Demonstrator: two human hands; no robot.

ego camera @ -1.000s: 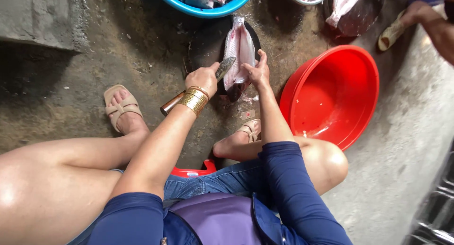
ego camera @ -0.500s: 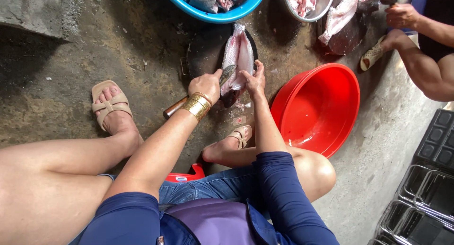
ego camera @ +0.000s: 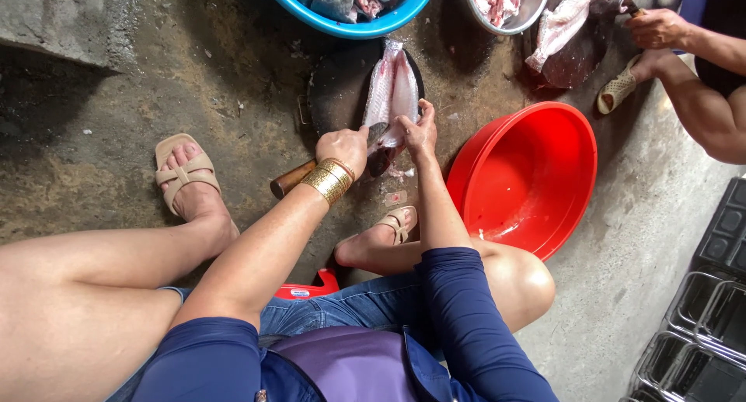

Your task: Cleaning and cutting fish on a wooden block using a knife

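Observation:
A split, opened fish [ego camera: 392, 91] lies on a dark round chopping board [ego camera: 338, 95] on the ground between my feet. My left hand [ego camera: 343, 147], with a gold bangle on the wrist, grips a knife; its wooden handle [ego camera: 292, 179] sticks out behind the hand and the blade rests at the fish's near end. My right hand [ego camera: 420, 130] presses down on the fish's near end, fingers closed over it.
A red basin [ego camera: 528, 177] sits to the right of my knee. A blue tub [ego camera: 350, 17] with fish pieces and a metal bowl [ego camera: 509, 10] of meat stand beyond the board. Another person's hands [ego camera: 660, 29] work on a fish at top right. Dark crates [ego camera: 699, 340] stand at lower right.
The view has shifted, so the board and basin sit lower and further left in frame. Both hands stay on the fish's near end with the knife; the other person's arms have come into view.

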